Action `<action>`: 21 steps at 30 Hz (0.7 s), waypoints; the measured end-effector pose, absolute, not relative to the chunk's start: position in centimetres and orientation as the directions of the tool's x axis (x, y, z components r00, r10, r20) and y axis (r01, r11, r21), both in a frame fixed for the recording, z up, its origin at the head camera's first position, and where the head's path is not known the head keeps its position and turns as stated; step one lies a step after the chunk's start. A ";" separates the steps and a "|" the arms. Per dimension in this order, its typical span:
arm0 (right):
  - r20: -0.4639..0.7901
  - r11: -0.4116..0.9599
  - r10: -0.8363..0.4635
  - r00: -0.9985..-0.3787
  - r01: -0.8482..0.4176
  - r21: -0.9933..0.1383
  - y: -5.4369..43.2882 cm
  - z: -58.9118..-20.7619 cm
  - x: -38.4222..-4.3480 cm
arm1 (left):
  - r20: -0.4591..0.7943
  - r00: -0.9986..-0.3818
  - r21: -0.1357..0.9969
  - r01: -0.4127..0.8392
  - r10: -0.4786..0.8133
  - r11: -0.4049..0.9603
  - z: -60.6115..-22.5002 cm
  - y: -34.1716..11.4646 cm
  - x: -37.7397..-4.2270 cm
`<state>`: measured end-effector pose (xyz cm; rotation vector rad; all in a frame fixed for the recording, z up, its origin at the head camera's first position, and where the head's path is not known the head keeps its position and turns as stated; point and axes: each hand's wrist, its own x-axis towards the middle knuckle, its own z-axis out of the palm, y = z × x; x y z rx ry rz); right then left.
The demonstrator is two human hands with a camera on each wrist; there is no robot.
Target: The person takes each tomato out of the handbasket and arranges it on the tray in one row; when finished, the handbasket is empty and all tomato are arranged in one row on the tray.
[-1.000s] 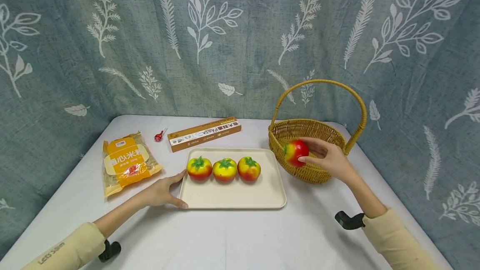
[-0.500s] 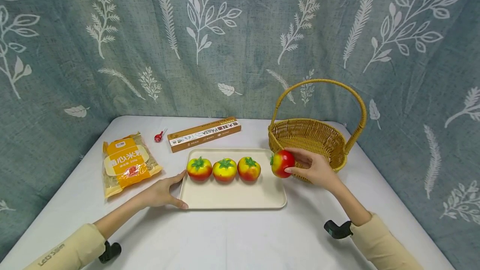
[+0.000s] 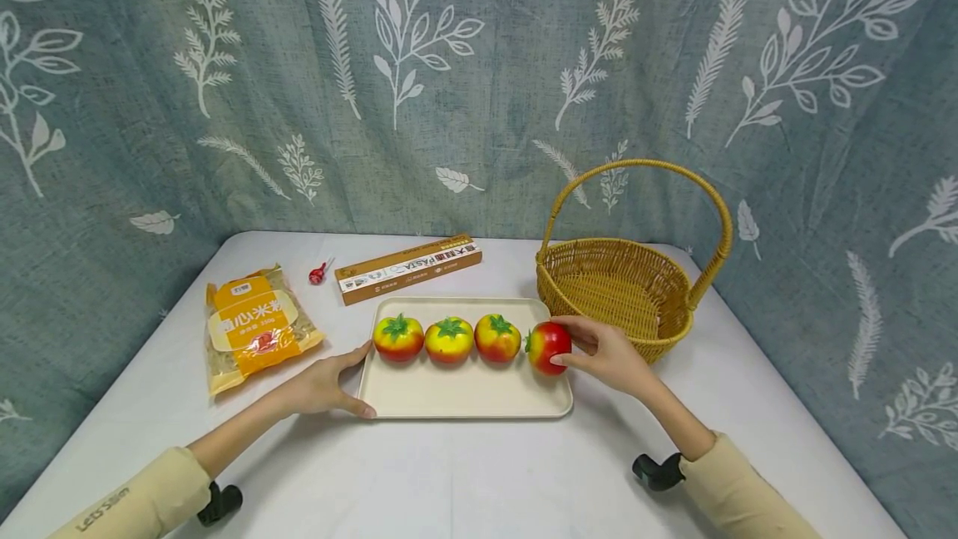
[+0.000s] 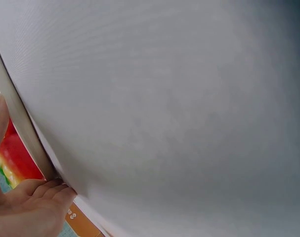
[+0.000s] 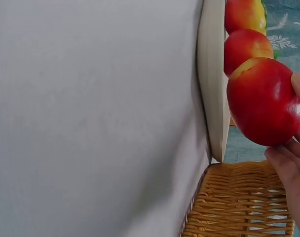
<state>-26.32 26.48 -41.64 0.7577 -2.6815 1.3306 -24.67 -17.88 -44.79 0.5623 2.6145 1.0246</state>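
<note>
My right hand (image 3: 606, 356) pinches a red tomato (image 3: 547, 348) between thumb and fingers, over the right end of the cream tray (image 3: 464, 396). Its green leafy top faces left, and in the right wrist view the red tomato (image 5: 263, 103) shows its smooth underside. Three red-and-yellow tomatoes (image 3: 449, 340) with green tops sit in a row along the back half of the tray. At the tray's left end my left hand (image 3: 322, 383) rests with thumb and fingers spread, the thumb at the front corner. The left wrist view shows those fingers (image 4: 41, 192) right at the tray's edge.
Behind the tray's right end stands a wicker basket (image 3: 599, 285) with a tall handle. A long pasta box (image 3: 407, 268) lies behind the tray. To the left are a lollipop (image 3: 318, 274) and an orange bag of grain (image 3: 258, 324). A patterned curtain (image 3: 479, 106) surrounds the white table.
My right hand has brought the red tomato left and slightly down, from in front of the basket to the tray's right end. The left hand has stayed at the tray.
</note>
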 end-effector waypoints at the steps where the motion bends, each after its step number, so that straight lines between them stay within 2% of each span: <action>1: 0.265 0.509 -0.406 -0.875 -0.457 -0.729 26.4 -41.8 -26.4 | -0.114 -0.886 0.694 0.252 0.449 0.674 -44.8 -17.9 -24.7; 11: 0.246 0.562 -0.405 -0.881 -0.452 -0.693 26.3 -42.4 -26.5 | -0.111 -0.885 0.688 0.259 0.451 0.678 -44.8 -17.9 -24.7; 21: 0.244 0.608 -0.499 -0.831 -0.537 -0.585 27.4 -41.9 -26.4 | -0.116 -0.886 0.698 0.249 0.450 0.671 -44.7 -17.8 -24.7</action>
